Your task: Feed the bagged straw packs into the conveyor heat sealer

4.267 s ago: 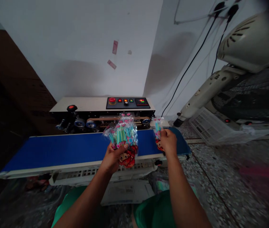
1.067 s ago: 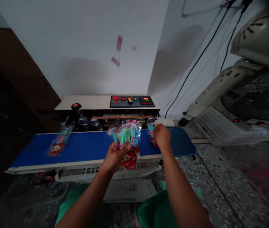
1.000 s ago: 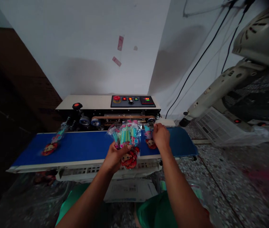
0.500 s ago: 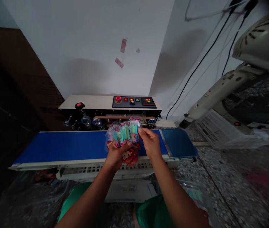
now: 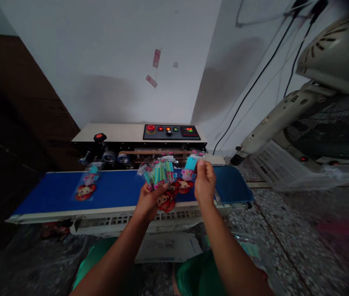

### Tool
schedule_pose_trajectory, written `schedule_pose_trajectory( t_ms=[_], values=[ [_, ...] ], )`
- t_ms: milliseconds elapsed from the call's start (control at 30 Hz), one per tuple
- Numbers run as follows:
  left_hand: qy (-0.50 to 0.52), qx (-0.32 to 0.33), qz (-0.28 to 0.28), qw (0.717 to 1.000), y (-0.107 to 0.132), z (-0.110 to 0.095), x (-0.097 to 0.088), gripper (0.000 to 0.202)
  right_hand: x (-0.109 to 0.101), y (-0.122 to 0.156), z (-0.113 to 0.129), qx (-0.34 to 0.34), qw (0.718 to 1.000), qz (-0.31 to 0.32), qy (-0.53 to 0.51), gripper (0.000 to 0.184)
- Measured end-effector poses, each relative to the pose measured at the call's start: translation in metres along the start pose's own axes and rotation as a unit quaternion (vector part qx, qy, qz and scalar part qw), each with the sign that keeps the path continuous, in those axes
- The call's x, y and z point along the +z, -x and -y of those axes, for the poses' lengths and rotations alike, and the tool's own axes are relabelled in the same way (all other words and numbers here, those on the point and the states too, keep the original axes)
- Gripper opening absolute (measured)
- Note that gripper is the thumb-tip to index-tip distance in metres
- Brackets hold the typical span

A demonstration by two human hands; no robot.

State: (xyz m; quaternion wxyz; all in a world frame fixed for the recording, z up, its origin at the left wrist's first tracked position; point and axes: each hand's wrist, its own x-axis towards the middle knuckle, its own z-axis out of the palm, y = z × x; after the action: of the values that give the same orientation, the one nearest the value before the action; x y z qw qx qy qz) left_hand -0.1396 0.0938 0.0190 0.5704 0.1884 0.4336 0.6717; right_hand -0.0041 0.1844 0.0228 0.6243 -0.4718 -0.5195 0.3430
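Observation:
My left hand point(image 5: 149, 198) grips a fanned bunch of clear packets point(image 5: 158, 176) with teal sticks and a red cartoon print, above the near edge of the blue conveyor belt point(image 5: 119, 191). My right hand point(image 5: 204, 184) pinches one such packet point(image 5: 187, 176) by its top, just right of the bunch. Another packet point(image 5: 86, 186) lies on the belt at the left, under the sealing head point(image 5: 137, 156).
The sealer's control panel point(image 5: 170, 131) with a red button sits behind the belt. A white fan point(image 5: 325, 74) and a plastic-wrapped grille point(image 5: 273, 166) lie on the speckled floor at right. Cables hang on the wall. A carton point(image 5: 165, 246) lies below the belt.
My right hand has drawn one packet out of the bunch and to the right. An earlier packet has ridden along the belt to its left part.

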Motion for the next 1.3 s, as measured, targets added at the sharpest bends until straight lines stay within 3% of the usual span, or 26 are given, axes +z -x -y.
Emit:
schedule_pose_trajectory(
  t_ms=[100, 200, 300, 400, 500, 600, 667, 733, 800, 900, 1033, 1133, 1233, 1300],
  values=[
    [-0.003, -0.005, -0.005, 1.000, 0.000, -0.002, -0.001, 0.038, -0.029, -0.028, -0.005, -0.064, 0.969, -0.025, 0.236, 0.032],
    [-0.008, -0.005, 0.014, 1.000, 0.001, -0.003, -0.002, 0.038, -0.052, -0.052, -0.016, -0.016, 0.901, 0.033, 0.432, 0.028],
    [-0.009, -0.006, 0.017, 1.000, 0.002, -0.004, -0.002, 0.037, -0.056, -0.063, -0.026, 0.025, 0.838, 0.078, 0.539, 0.030],
    [-0.012, -0.022, 0.018, 1.000, 0.003, -0.005, -0.002, 0.037, -0.046, -0.063, -0.034, 0.042, 0.813, 0.087, 0.574, 0.032],
    [-0.015, -0.041, 0.015, 0.999, 0.004, -0.006, -0.003, 0.039, -0.031, -0.059, -0.034, 0.026, 0.819, 0.111, 0.563, 0.032],
    [-0.013, -0.027, 0.010, 1.000, 0.003, -0.006, -0.004, 0.036, -0.017, -0.049, -0.020, -0.037, 0.857, 0.113, 0.501, 0.033],
    [-0.015, -0.015, 0.011, 1.000, 0.003, -0.006, -0.004, 0.034, -0.009, -0.037, -0.006, -0.066, 0.911, 0.124, 0.387, 0.036],
    [-0.017, -0.010, 0.017, 1.000, 0.002, -0.005, -0.004, 0.032, 0.000, -0.023, 0.009, -0.052, 0.954, 0.190, 0.224, 0.039],
    [-0.015, -0.003, 0.028, 0.999, 0.002, -0.004, -0.004, 0.032, 0.008, -0.009, 0.020, -0.017, 0.962, 0.256, 0.094, 0.039],
    [-0.020, 0.003, 0.045, 0.999, 0.002, -0.003, -0.003, 0.032, 0.016, 0.006, 0.024, -0.006, 0.969, 0.247, 0.024, 0.034],
    [-0.028, 0.003, 0.033, 0.999, 0.002, -0.003, -0.002, 0.034, 0.014, 0.008, 0.020, -0.037, 0.986, 0.155, 0.052, 0.034],
    [-0.024, -0.010, 0.030, 0.999, 0.002, -0.004, -0.004, 0.040, -0.002, -0.007, 0.014, -0.057, 0.989, 0.053, 0.129, 0.035],
    [-0.025, -0.013, 0.040, 0.999, 0.003, -0.005, -0.007, 0.041, -0.028, -0.031, 0.004, -0.057, 0.961, 0.016, 0.270, 0.034],
    [-0.029, -0.016, 0.044, 0.998, 0.003, -0.006, -0.007, 0.039, -0.045, -0.045, -0.004, -0.036, 0.916, 0.028, 0.400, 0.031]
  ],
)
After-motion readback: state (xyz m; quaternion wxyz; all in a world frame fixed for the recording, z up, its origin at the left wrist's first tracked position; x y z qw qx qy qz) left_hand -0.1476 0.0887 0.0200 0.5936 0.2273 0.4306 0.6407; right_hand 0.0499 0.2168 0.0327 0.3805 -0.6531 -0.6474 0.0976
